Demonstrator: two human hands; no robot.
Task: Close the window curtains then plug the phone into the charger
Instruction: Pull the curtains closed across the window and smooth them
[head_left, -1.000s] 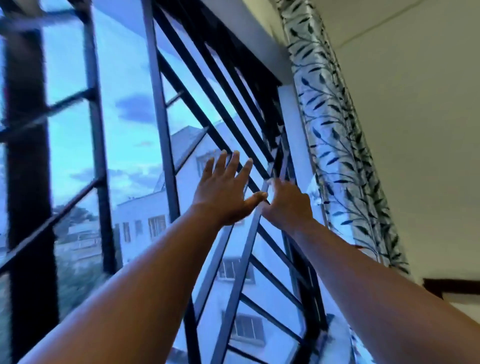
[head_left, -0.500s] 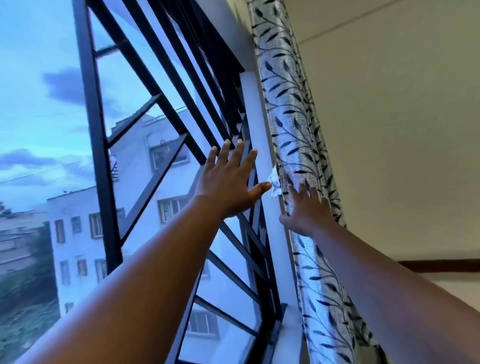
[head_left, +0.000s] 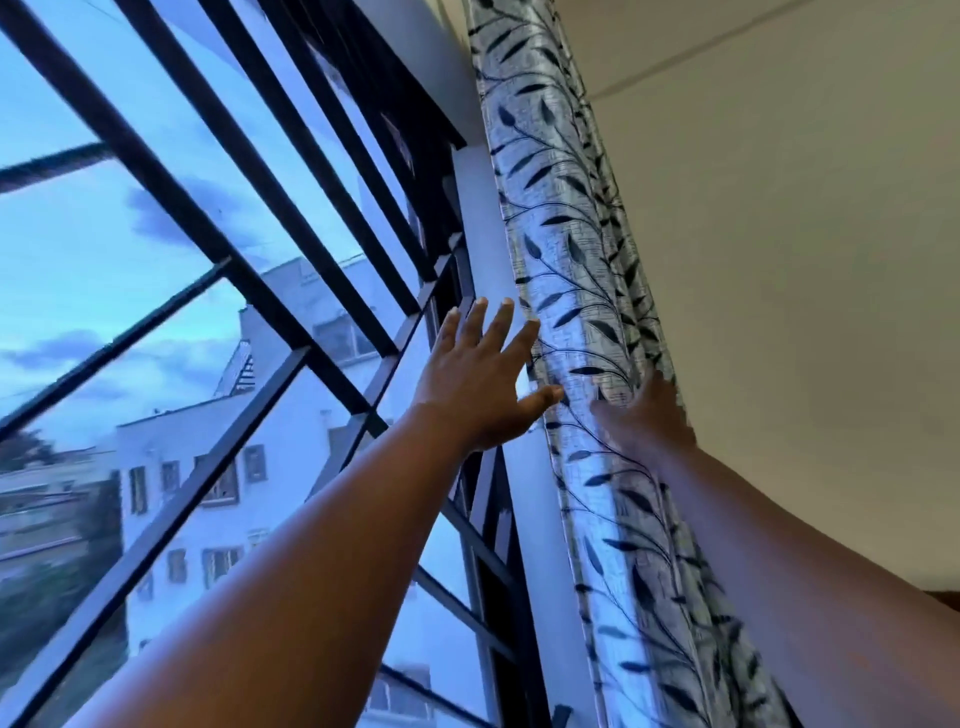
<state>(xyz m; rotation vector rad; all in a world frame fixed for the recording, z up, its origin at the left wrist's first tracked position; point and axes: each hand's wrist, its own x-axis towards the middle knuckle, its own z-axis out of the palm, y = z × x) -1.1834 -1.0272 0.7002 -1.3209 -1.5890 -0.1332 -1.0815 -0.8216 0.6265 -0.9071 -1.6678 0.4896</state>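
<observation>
A silver curtain (head_left: 566, 249) with a dark leaf print hangs bunched in a narrow column at the right edge of the window (head_left: 171, 249). My left hand (head_left: 480, 384) is raised with fingers spread, just left of the curtain's edge and in front of the white window frame. My right hand (head_left: 644, 415) is blurred and reaches onto the curtain's right folds; its fingertips disappear into the fabric, so a grip cannot be confirmed. No phone or charger is in view.
Black metal bars (head_left: 291, 218) cross the glass, with a white building (head_left: 228, 467) outside. A cream wall (head_left: 789, 260) fills the right side. A dark strip of wood (head_left: 945, 597) shows at the right edge.
Both hands have moved right from the window bars to the curtain. The right hand went from the curtain's left edge to its right folds. The view has swung right.
</observation>
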